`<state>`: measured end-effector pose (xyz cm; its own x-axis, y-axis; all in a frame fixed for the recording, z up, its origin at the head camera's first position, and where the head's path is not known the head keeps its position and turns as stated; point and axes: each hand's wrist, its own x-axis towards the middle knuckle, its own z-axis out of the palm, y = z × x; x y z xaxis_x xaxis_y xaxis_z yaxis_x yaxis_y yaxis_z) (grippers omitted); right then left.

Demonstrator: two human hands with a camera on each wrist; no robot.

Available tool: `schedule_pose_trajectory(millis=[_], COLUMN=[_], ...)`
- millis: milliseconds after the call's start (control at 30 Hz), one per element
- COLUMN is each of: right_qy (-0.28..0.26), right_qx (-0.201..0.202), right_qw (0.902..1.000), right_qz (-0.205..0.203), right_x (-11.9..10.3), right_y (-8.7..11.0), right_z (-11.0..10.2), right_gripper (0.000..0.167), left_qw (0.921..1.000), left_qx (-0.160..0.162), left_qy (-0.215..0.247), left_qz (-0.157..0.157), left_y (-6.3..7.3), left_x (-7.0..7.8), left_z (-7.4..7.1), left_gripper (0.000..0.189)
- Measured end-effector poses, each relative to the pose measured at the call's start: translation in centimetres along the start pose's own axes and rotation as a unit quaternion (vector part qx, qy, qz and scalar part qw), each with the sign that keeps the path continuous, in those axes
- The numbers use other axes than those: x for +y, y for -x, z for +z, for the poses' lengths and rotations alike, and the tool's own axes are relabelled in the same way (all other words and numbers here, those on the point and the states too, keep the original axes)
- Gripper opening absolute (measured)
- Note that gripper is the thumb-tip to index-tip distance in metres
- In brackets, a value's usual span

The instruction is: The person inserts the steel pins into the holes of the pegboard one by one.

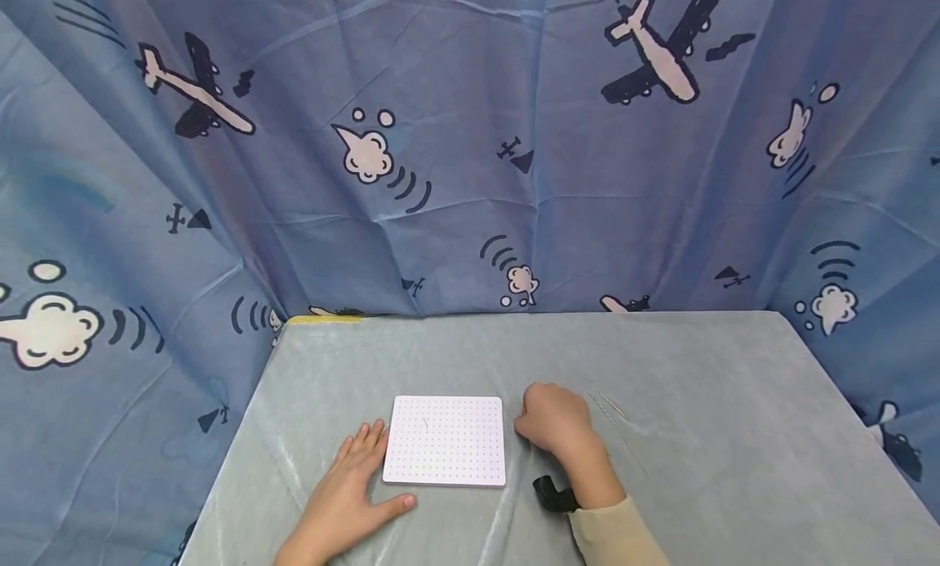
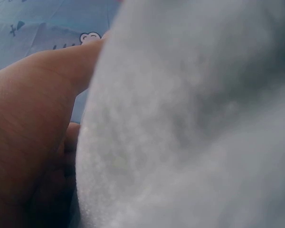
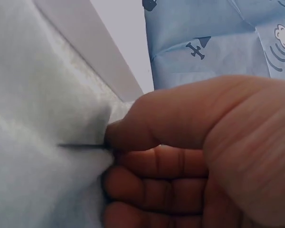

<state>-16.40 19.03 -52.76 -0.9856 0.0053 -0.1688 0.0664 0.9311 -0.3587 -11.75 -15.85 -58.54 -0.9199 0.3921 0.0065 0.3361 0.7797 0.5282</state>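
A white board [image 1: 444, 442] with rows of small dots lies flat on the table, and a short thin sliver [image 1: 424, 422] shows on its upper left part. My left hand [image 1: 356, 488] lies spread along the board's left edge, fingertips by its side and thumb below its lower corner. Right of the board, my right hand [image 1: 554, 419] is curled just above the tabletop. In the right wrist view its thumb and fingers pinch a thin dark needle-like stick [image 3: 83, 145], beside the board's white edge [image 3: 104, 52]. A blurred pale surface hides most of the left wrist view.
Several thin needle-like sticks, one of them a pale stick [image 1: 613, 405], lie right of my right hand. Grey cloth covers the table [image 1: 734, 435]. A blue curtain [image 1: 455, 183] with printed planes hangs behind. A black strap [image 1: 554, 495] sits at my right wrist.
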Motion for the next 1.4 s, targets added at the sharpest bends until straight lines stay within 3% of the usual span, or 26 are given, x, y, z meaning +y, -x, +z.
schedule_pose_trajectory(millis=[467, 867, 1167, 1400], right_qy=[0.011, -0.108, -0.226, -0.318], right_qx=[-0.02, 0.014, 0.088, 0.134], right_qw=[0.9991, 0.994, 0.9683, 0.9365], right_qz=[0.035, -0.015, -0.059, -0.059], right_x=[-0.6, 0.4, -0.2, -1.1], right_y=[0.0, -0.8, -1.4, -1.1], right_z=[0.3, -0.3, -0.7, -0.2], right_gripper=[0.031, 0.024, 0.002, 0.009], left_qw=[1.0, 0.9996, 0.9979, 0.9969], left_qx=[-0.009, 0.012, 0.044, 0.057], left_qy=[-0.003, -0.011, -0.023, -0.023], left_qz=[0.001, 0.022, 0.042, 0.05], left_y=[0.0, -0.2, -0.2, 0.1], left_x=[-0.3, -0.4, -0.3, -0.3], left_z=[-0.2, -0.4, -0.1, 0.2], left_gripper=[0.117, 0.115, 0.111, 0.109])
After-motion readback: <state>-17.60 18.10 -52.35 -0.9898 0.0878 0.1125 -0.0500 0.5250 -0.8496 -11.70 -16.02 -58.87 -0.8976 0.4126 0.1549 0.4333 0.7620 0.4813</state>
